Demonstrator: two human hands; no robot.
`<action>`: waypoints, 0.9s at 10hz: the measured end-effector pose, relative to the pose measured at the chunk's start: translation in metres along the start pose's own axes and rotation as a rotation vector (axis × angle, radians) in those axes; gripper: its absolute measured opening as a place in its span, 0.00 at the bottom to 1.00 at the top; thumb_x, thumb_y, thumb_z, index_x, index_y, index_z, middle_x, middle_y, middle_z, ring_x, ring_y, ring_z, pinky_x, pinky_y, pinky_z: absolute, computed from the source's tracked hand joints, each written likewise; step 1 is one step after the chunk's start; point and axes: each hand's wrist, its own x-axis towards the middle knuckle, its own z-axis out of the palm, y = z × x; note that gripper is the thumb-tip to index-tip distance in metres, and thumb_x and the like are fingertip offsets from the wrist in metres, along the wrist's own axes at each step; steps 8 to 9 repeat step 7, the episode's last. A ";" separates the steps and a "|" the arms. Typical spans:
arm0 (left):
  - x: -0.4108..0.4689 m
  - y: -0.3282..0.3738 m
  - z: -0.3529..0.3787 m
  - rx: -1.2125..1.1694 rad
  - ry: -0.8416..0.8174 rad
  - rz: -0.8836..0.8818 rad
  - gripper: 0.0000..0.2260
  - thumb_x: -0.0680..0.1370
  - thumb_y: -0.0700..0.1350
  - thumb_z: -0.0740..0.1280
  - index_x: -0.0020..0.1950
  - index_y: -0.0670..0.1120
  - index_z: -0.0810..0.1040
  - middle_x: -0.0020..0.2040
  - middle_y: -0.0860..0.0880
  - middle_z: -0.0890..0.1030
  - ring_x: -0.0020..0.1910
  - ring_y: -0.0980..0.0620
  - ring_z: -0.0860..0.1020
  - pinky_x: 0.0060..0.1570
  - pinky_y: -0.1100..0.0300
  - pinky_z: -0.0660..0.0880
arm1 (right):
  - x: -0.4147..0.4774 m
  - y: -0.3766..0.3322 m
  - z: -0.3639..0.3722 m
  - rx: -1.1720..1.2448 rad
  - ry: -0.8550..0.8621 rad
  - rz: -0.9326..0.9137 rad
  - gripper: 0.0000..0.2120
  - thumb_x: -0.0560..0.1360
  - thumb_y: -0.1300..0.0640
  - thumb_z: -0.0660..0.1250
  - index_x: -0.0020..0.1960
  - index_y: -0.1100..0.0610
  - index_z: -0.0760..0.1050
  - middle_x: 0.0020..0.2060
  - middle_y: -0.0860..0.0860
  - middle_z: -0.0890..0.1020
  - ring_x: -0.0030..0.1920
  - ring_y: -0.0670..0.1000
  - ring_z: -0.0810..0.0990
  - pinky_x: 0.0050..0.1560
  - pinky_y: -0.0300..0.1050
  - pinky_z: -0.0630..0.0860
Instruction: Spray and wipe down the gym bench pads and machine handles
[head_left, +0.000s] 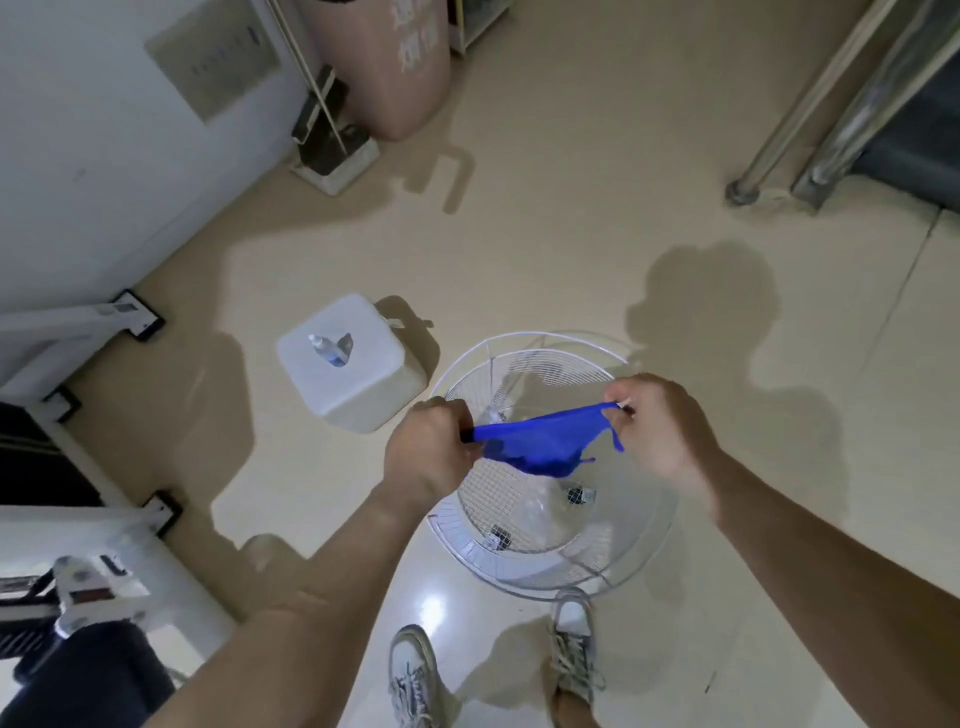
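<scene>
A blue cloth (545, 441) hangs stretched between my two hands, above a white wire basket (639, 551) on the floor. My left hand (428, 454) is shut on the cloth's left end, and my right hand (662, 428) pinches its right end. A small clear spray bottle (327, 351) stands upright on a white cube stool (353, 374), to the left of the basket and apart from both hands. White gym machine frames (62, 322) with dark pads (31, 457) line the left edge.
A pink bin (395, 62) and a mop bucket (332, 150) stand at the back by the wall. Metal posts (810, 104) rise at the back right. My shoes (571, 654) are just below the basket. The tiled floor is beige.
</scene>
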 end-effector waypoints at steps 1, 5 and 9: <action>0.035 -0.001 0.038 0.027 -0.051 0.001 0.07 0.70 0.42 0.67 0.37 0.49 0.70 0.38 0.51 0.73 0.41 0.45 0.75 0.35 0.60 0.66 | 0.035 0.019 0.031 0.027 0.020 0.033 0.06 0.76 0.64 0.64 0.43 0.58 0.79 0.33 0.52 0.75 0.37 0.56 0.73 0.36 0.44 0.64; 0.074 -0.024 0.146 -0.011 0.064 0.046 0.03 0.72 0.34 0.69 0.43 0.40 0.78 0.41 0.46 0.73 0.32 0.45 0.72 0.33 0.59 0.66 | 0.060 0.085 0.130 -0.084 0.068 -0.097 0.10 0.68 0.68 0.63 0.43 0.60 0.82 0.39 0.56 0.82 0.41 0.61 0.81 0.40 0.51 0.79; 0.054 -0.038 0.213 0.184 -0.421 -0.014 0.09 0.75 0.41 0.64 0.54 0.42 0.77 0.50 0.44 0.79 0.48 0.45 0.79 0.48 0.54 0.78 | 0.036 0.092 0.166 -0.563 -0.475 -0.119 0.08 0.75 0.65 0.63 0.46 0.53 0.73 0.35 0.47 0.72 0.44 0.50 0.73 0.43 0.41 0.68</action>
